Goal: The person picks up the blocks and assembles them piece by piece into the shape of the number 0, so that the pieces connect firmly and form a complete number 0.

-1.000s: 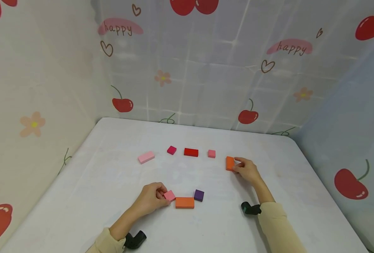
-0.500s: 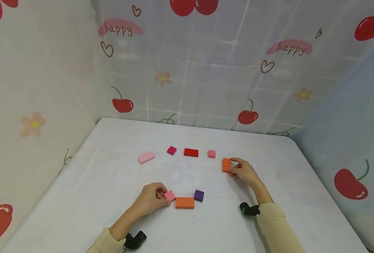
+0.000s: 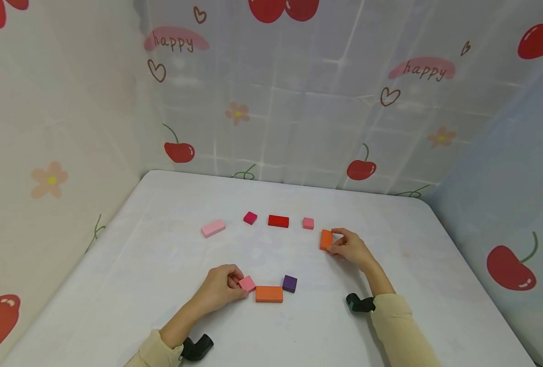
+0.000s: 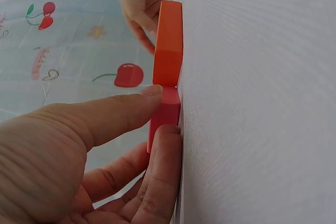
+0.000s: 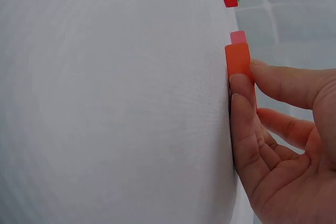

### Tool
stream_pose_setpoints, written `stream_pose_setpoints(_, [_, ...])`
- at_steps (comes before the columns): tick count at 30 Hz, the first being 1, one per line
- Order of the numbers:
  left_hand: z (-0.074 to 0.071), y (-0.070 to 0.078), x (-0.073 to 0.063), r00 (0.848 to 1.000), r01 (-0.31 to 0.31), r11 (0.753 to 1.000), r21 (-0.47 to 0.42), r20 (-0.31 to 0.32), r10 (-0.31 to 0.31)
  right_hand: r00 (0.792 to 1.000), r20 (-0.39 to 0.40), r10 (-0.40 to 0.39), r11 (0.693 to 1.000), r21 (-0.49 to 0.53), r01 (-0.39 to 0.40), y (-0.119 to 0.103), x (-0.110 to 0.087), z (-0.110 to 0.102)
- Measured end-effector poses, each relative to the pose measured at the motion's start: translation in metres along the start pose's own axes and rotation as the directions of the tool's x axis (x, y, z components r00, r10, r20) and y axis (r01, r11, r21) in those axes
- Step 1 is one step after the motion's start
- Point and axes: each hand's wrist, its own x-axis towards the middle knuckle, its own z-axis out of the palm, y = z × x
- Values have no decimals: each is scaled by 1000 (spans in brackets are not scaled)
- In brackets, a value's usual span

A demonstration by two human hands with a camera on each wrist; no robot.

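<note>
My left hand point(image 3: 218, 288) pinches a small pink block point(image 3: 247, 284) between thumb and fingers. The pink block's corner meets the left end of an orange rectangular block point(image 3: 268, 294) lying flat, and the left wrist view shows the two end to end. A dark purple block point(image 3: 290, 284) sits at the orange block's upper right corner. Farther back on the right, my right hand point(image 3: 351, 248) holds a second orange block point(image 3: 326, 239) by its right side, thumb and fingertips on it. In the right wrist view this orange block point(image 5: 239, 59) stays close against the tabletop.
Along the back of the white table point(image 3: 161, 255) lie a light pink long block point(image 3: 213, 228), a magenta block point(image 3: 250, 218), a red long block point(image 3: 278, 221) and a small pink cube point(image 3: 308, 223). Printed curtains point(image 3: 289, 127) surround the table at the back and sides.
My right hand has slid the second orange block leftward, nearer the small pink cube at the back. The left hand and the front blocks have kept their places.
</note>
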Motion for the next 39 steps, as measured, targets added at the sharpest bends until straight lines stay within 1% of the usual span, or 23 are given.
stream_pose_setpoints(7, [0,1,0,1000,9,1000,-5,2,-9,1000,20,-22,1000,15,22,-4,-5,7])
stream_pose_setpoints(13, [0,0,1,1000,-4,1000,1,0,4,999,18,-43,999,3,43,-8,-10,15])
stream_pose_setpoints(18, [0,0,1,1000,-5,1000,6,-4,5,997,19,-70,997,-10,70,-11,-15,23])
stream_pose_setpoints(25, [0,1,1,1000,7,1000,7,-8,-7,992,42,-120,993,-10,120,-16,-22,29])
stream_pose_setpoints(34, [0,1,1,1000,11,1000,9,-7,-11,990,68,-126,992,33,124,-19,-28,35])
stream_pose_setpoints(39, [0,1,2,1000,14,1000,12,-8,-13,989,73,-126,992,31,124,-20,-30,40])
